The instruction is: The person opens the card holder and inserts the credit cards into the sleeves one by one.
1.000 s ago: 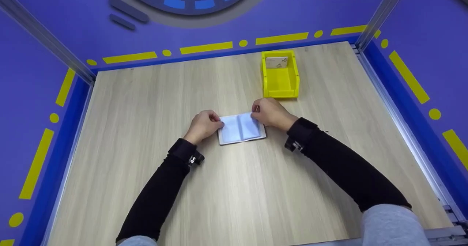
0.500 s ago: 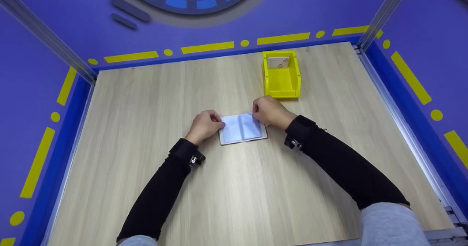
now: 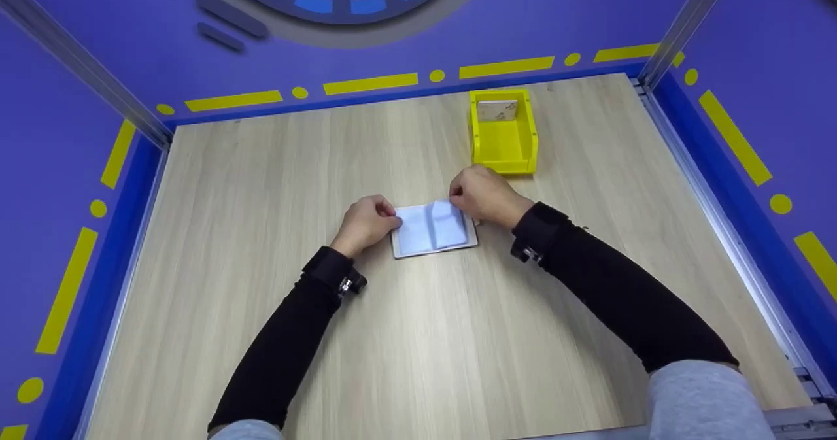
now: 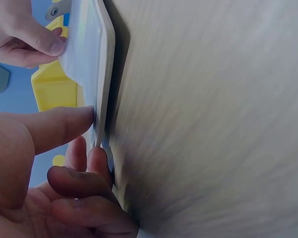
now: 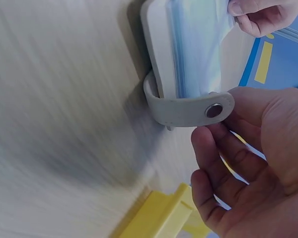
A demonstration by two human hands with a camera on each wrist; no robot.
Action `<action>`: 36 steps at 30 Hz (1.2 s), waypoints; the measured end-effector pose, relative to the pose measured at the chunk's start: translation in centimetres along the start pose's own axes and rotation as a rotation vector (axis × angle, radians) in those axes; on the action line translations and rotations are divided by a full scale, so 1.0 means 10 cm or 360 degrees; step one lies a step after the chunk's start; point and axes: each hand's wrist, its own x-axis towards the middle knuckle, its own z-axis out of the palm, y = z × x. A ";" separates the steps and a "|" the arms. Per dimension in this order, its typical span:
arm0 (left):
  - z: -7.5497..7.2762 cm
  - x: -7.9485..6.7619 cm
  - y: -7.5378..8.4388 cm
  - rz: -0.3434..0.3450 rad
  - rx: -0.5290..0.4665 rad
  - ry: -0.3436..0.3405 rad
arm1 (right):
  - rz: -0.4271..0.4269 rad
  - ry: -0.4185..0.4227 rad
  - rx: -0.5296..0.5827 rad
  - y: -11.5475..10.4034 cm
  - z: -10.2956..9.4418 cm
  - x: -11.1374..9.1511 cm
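An open card holder (image 3: 414, 231) with clear plastic sleeves lies on the wooden table, its pale cover showing as a border. My left hand (image 3: 366, 224) pinches its left edge, thumb on the sleeve side and a fingertip beneath the cover. At the far right corner, my right hand (image 3: 485, 197) pinches the clear sleeves (image 5: 198, 44) between thumb and forefinger and holds them raised off the cover. The right wrist view shows a pale strap (image 5: 179, 111) with a metal snap (image 5: 213, 110) curving up beside the right fingertips; the other right fingers are loosely bent.
A yellow bin (image 3: 503, 167) stands just beyond my right hand, with a patterned card (image 3: 497, 110) leaning against its back wall. Blue-purple panels (image 3: 366, 67) border the table (image 3: 261, 185) at the back and both sides.
My right hand has risen slightly away from the table's front, and the sleeve corner has lifted with it. The left hand keeps its place on the card holder.
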 end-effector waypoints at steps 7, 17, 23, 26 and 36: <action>0.05 0.14 -0.17 0.0056 -0.0042 -0.0001 | 0.0001 0.0000 -0.0047 -0.03 -0.02 0.00; 0.04 0.14 -0.17 0.0065 -0.0032 0.0027 | -0.0109 0.0056 -0.0273 -0.04 -0.02 0.00; 0.07 0.17 -0.22 0.0101 -0.0024 0.0013 | -0.0158 0.0140 -0.0380 -0.03 0.03 0.00; 0.13 0.28 -0.34 0.0119 0.0026 0.0024 | -0.0173 0.0183 -0.0392 -0.04 0.06 0.00; 0.04 0.09 -0.11 0.0056 0.0026 0.0020 | -0.0142 0.0197 -0.0382 -0.07 0.09 0.00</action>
